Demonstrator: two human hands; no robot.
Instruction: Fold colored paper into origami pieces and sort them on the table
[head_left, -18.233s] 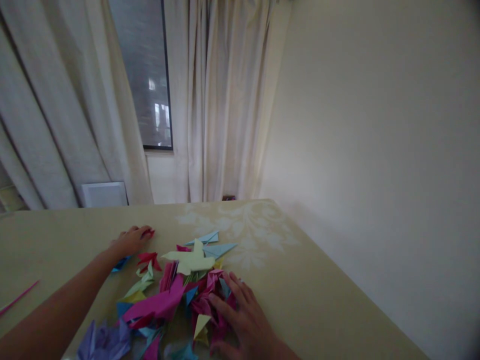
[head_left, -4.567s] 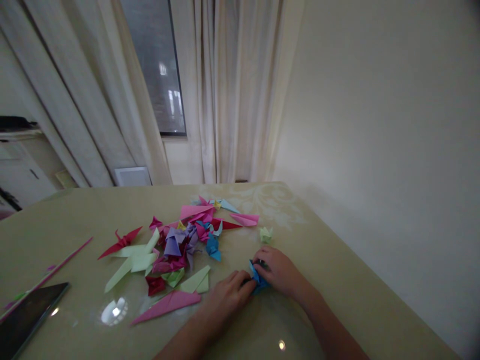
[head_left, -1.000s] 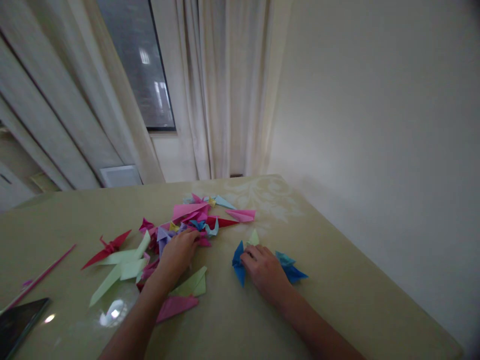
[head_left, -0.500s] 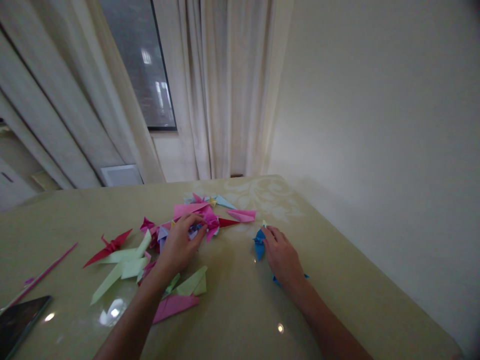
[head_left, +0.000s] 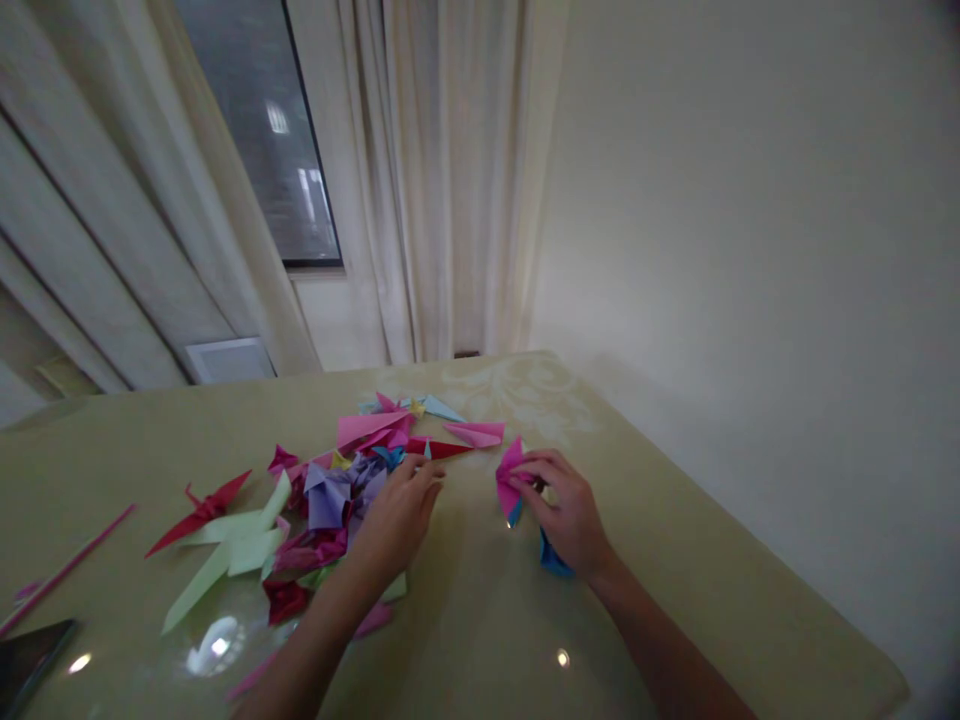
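Observation:
Between the thumb and fingers of my right hand [head_left: 566, 505] is a bright pink folded-paper piece [head_left: 508, 474]. Under it shows the tip of a blue origami crane [head_left: 514, 515], and another blue folded paper [head_left: 553, 556] lies beneath my right wrist. My left hand [head_left: 405, 505] hovers at the right side of the origami pile, fingers loosely bent and apart, with nothing seen in them. Nearest to its knuckles are a small blue folded piece [head_left: 390, 457] and a red paper point [head_left: 442, 449]. Purple folded paper [head_left: 328, 497] lies left of that hand.
A pale green origami piece [head_left: 244, 550] and a red crane [head_left: 206, 512] lie left of the pile. Farther left are a pink stick [head_left: 71, 570] and a dark phone [head_left: 34, 655]. Pink folded paper [head_left: 476, 433] lies toward the back. A wall [head_left: 750, 300] borders the table's right side.
The pink paper piece has gone from my left hand at the pile to my right hand, above the blue crane. My left hand has shifted right and lower, uncovering purple papers.

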